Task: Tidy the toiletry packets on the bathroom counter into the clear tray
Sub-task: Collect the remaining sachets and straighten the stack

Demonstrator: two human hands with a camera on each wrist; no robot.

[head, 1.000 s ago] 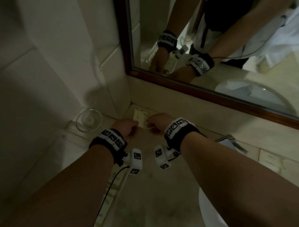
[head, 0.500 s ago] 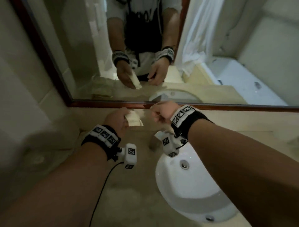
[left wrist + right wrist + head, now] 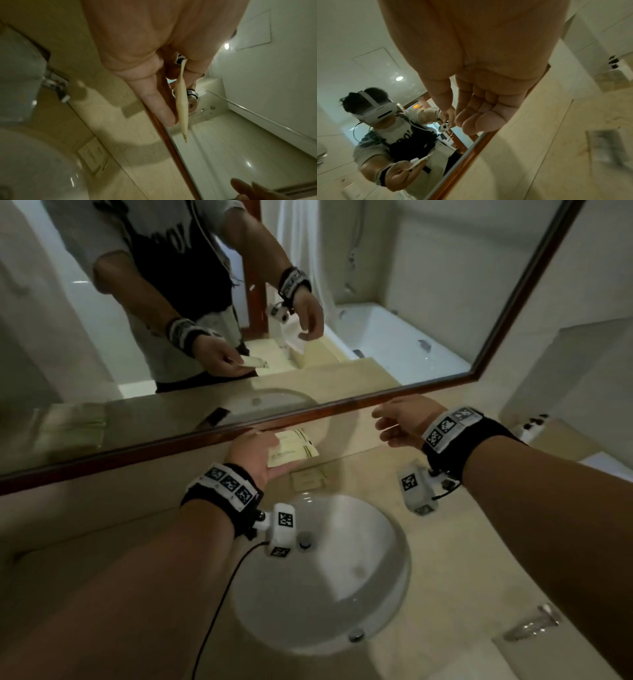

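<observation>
a white basin [image 3: 359, 559] is sunk into the beige marble table [image 3: 462, 559]. a wood-framed mirror [image 3: 394, 285] is mounted on the tiled wall [image 3: 599, 268] behind; a bathtub [image 3: 404, 337] is reflected in it.

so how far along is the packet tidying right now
Nothing can be counted as done: no clear tray shows in these views. In hand: the left hand pinches a cream packet above the counter; the wrist view shows it edge-on between thumb and fingers. The right hand is empty, fingers loose. Left: another packet lies on the counter behind the sink.
</observation>
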